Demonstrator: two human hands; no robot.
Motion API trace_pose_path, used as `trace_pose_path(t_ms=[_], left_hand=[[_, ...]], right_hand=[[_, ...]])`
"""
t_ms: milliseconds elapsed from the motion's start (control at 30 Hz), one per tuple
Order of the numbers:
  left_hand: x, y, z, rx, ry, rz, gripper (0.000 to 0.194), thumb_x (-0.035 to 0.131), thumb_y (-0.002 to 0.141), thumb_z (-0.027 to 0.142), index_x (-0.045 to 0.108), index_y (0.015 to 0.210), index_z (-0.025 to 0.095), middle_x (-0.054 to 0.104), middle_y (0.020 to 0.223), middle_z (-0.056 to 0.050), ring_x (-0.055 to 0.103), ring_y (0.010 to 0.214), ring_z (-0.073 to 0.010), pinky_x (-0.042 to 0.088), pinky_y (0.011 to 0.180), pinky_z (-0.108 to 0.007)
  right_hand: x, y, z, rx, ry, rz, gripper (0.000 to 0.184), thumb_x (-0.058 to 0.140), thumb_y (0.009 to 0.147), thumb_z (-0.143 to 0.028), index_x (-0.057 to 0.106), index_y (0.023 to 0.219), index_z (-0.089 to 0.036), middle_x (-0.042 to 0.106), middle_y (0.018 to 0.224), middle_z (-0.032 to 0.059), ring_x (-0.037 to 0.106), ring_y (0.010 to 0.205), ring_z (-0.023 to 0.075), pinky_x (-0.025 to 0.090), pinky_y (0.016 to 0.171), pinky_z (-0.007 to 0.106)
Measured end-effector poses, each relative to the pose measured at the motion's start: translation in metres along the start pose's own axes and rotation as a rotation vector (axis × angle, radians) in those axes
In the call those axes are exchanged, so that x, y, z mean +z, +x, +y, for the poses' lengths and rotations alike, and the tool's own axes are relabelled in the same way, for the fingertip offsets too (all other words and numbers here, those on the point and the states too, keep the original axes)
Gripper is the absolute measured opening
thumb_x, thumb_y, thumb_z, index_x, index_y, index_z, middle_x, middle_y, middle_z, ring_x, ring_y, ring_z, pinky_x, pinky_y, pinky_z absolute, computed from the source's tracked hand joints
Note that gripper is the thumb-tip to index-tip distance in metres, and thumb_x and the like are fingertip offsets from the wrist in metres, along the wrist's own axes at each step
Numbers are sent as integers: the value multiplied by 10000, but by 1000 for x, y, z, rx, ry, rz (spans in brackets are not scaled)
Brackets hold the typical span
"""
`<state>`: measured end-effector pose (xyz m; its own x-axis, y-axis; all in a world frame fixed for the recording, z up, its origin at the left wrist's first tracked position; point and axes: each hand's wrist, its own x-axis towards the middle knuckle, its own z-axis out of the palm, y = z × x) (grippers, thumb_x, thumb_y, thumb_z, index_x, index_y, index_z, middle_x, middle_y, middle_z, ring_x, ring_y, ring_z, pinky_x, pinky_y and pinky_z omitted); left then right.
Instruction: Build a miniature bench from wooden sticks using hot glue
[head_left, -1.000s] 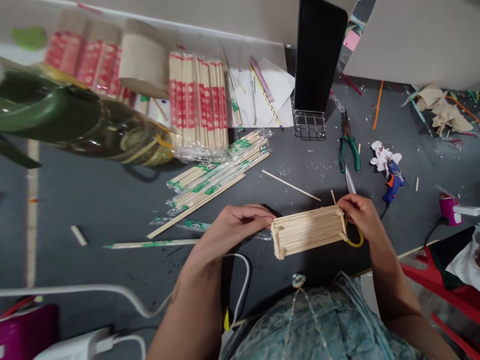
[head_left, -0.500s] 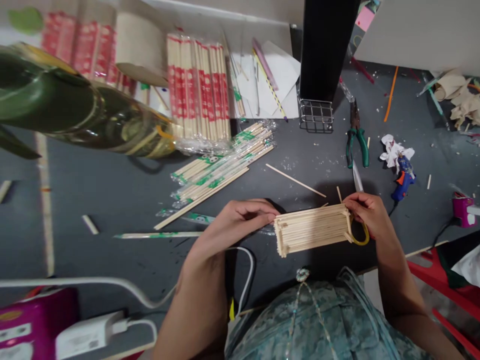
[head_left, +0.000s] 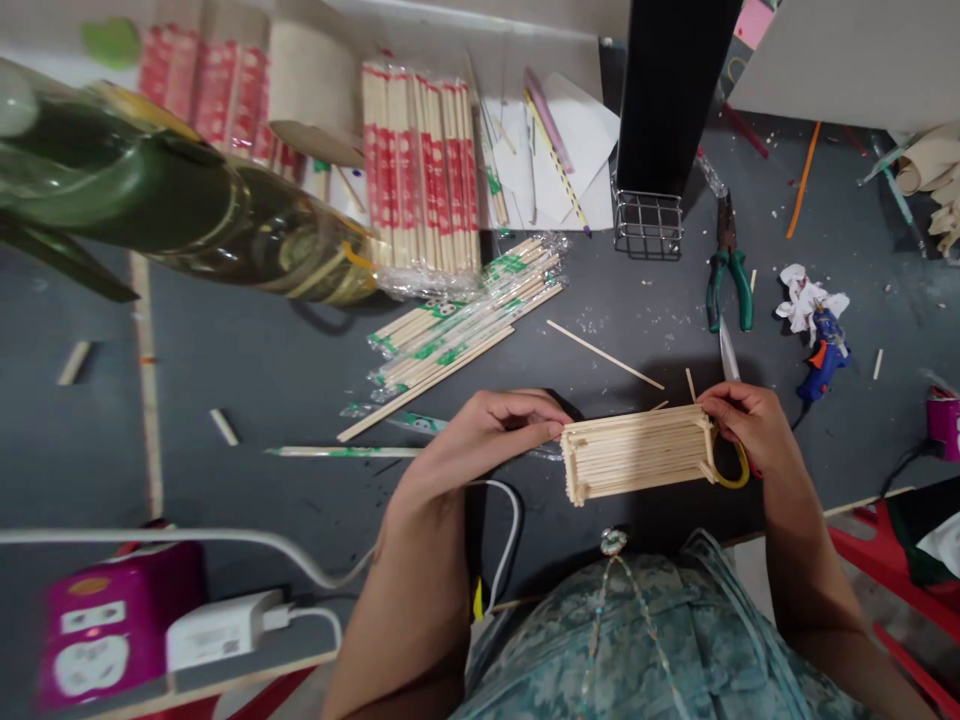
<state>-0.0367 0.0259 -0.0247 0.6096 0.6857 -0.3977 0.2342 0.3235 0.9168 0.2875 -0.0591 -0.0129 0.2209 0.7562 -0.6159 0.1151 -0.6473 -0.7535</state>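
Note:
A small rectangular box made of wooden chopsticks (head_left: pixel 637 455) is held between my two hands, just above the dark table near my body. The fingers of my left hand (head_left: pixel 517 420) pinch its upper left corner. At its upper right corner, my right hand (head_left: pixel 742 415) grips it with thumb and fingers. Scissors (head_left: pixel 729 355) with a yellow handle lie beneath and beside my right hand, partly covered by it. A loose thin stick (head_left: pixel 604 354) rests on the table beyond the box.
Chopsticks in green-printed wrappers (head_left: pixel 465 320) and a red-printed pack (head_left: pixel 420 170) lie beyond my left hand. Green-handled pliers (head_left: pixel 727 270) and a blue glue gun (head_left: pixel 823 355) are at the right. A purple power socket (head_left: pixel 124 620), white cable (head_left: pixel 255 565) and green bottle (head_left: pixel 187 200) occupy the left.
The whole view has shifted, so things appear slightly farther right. Both hands keep their hold on the chopstick box, with little visible change in grip.

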Motion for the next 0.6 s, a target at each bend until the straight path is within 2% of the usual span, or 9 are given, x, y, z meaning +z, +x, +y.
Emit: trace_pose_path(t_ms=[167, 600], left_hand=[[-1, 0, 0, -13, 2, -2, 282, 756, 810, 442, 812, 835, 167, 769, 875, -102, 687, 768, -174, 544, 686, -240], [-5, 1, -2, -36, 64, -24, 304, 764, 797, 493, 824, 860, 201, 775, 897, -97, 702, 782, -186, 561, 671, -234]], right_hand=[[2, -1, -2, 15, 1, 10, 261, 799, 733, -459, 784, 804, -208, 660, 683, 0, 461, 511, 88, 323, 422, 198], [4, -1, -8, 20, 83, -31, 306, 783, 723, -487, 790, 825, -199, 653, 656, -8, 416, 447, 65, 285, 394, 205]])
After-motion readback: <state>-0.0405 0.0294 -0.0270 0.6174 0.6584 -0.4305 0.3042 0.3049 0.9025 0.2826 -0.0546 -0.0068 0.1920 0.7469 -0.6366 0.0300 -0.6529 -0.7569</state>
